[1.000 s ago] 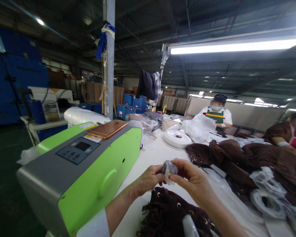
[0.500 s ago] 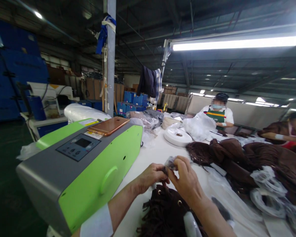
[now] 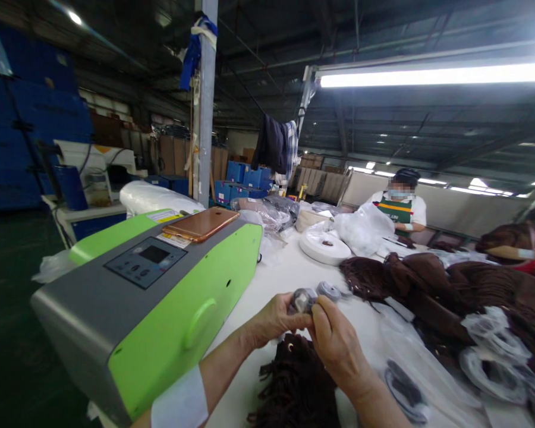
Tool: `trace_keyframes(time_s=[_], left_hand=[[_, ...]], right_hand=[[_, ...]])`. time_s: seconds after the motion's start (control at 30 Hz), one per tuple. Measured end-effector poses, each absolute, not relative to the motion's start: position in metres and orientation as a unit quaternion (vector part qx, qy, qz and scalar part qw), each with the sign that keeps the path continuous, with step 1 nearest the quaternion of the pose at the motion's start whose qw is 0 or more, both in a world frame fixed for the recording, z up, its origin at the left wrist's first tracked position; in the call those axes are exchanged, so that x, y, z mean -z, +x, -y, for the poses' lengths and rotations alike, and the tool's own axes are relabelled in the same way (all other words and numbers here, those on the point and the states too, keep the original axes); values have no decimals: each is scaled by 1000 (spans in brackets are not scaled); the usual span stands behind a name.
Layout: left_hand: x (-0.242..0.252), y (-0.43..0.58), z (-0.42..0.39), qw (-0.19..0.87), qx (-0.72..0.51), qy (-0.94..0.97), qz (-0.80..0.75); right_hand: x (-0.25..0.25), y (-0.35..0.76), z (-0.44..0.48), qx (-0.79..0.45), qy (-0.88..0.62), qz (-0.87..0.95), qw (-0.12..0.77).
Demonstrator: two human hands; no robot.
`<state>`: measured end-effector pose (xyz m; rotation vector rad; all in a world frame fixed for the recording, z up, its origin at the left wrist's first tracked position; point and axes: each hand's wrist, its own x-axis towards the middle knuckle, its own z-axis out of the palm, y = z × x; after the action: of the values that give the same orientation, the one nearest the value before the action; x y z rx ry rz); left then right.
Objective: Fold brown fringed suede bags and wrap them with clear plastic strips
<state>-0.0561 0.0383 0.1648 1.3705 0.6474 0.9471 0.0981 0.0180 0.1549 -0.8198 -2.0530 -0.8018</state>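
My left hand (image 3: 276,320) is closed around a small grey bundle in clear plastic (image 3: 302,300), thumb along its near side. My right hand (image 3: 339,342) pinches the right end of the same bundle, its fingertips close to my left thumb. What lies inside the plastic is too small to make out. Just beyond my right fingers is a small round grey coil (image 3: 329,290); whether it joins the bundle I cannot tell. Below both hands lies a dark brown fringed piece (image 3: 296,380) with a metal eyelet, partly covered by my right forearm.
A green and grey machine (image 3: 182,315) stands at left with a phone (image 3: 203,224) on top. Beyond my hands is a white tape roll (image 3: 325,246). Brown fringed goods (image 3: 419,279) and wrapped coils (image 3: 493,371) cover the right side. A co-worker (image 3: 399,205) stands across the table.
My hands have turned the bundle, and more of it shows above my left fingers. The small round coil has come into sight beyond my right hand. The view has shifted slightly.
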Motion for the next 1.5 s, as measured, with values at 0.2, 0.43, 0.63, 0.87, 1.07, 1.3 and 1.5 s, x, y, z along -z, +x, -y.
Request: trace_keyframes(time_s=[0.2, 0.43, 0.63, 0.87, 1.07, 1.3, 1.5], left_hand=[[-161, -58, -38, 598, -426, 616, -287], [-155, -60, -37, 552, -403, 678, -271], [-147, -63, -39, 492, -359, 734, -301], [-133, -63, -39, 455, -372, 729, -351], [-120, -53, -33, 408, -427, 709, -386], [-136, -56, -29, 554, -448, 631, -307], [-132, -65, -35, 624, -496, 547, -256]], right_hand=[[-166, 93, -5, 133, -354, 821, 428], [-198, 105, 0, -219, -461, 750, 420], [-205, 110, -4, -274, -496, 777, 275], [-182, 105, -2, -167, -485, 758, 402], [-169, 101, -5, -172, -493, 707, 477], [-161, 82, -16, -213, -530, 630, 526], [-163, 68, -26, -256, -553, 592, 527]])
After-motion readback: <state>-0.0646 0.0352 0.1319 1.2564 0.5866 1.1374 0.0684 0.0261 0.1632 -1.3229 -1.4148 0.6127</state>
